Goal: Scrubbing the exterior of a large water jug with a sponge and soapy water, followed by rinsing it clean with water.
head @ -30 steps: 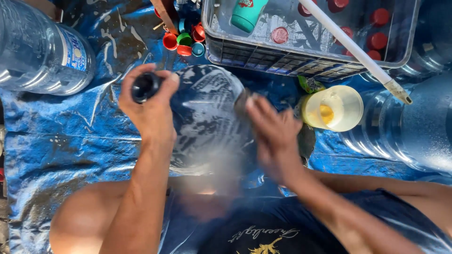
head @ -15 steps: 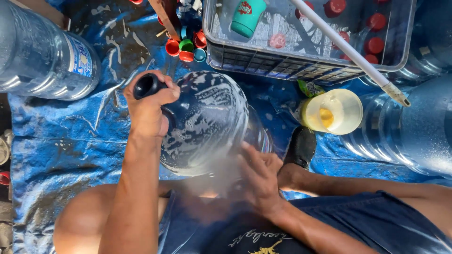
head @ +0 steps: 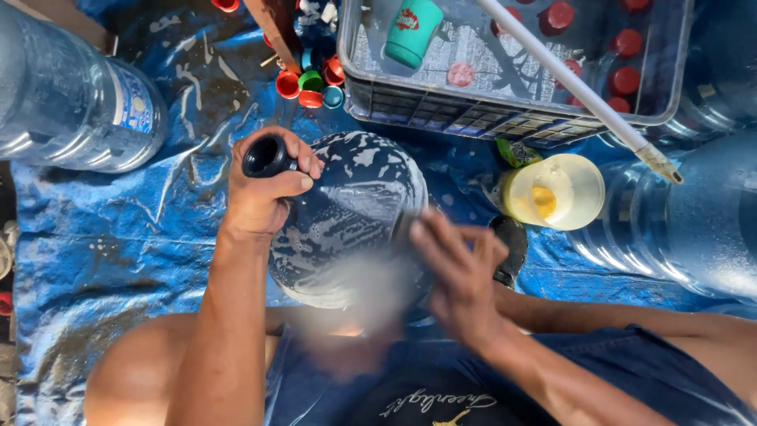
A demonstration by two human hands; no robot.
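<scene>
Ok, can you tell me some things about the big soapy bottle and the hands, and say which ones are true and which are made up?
1. The left hand grips the neck of the big soapy bottle. True.
2. The right hand is sharp and lies flat on the blue tarp. False: it is blurred, against the bottle's side.
3. A teal cup lies in the grey crate. True.
4. The bottle caps in the crate are green. False: the caps there are red.
5. A yellowish tub sits to the right of the soapy bottle. True.

four large water jugs [head: 347, 213], one grey crate [head: 505, 118], one teal cup [head: 414, 31]
</scene>
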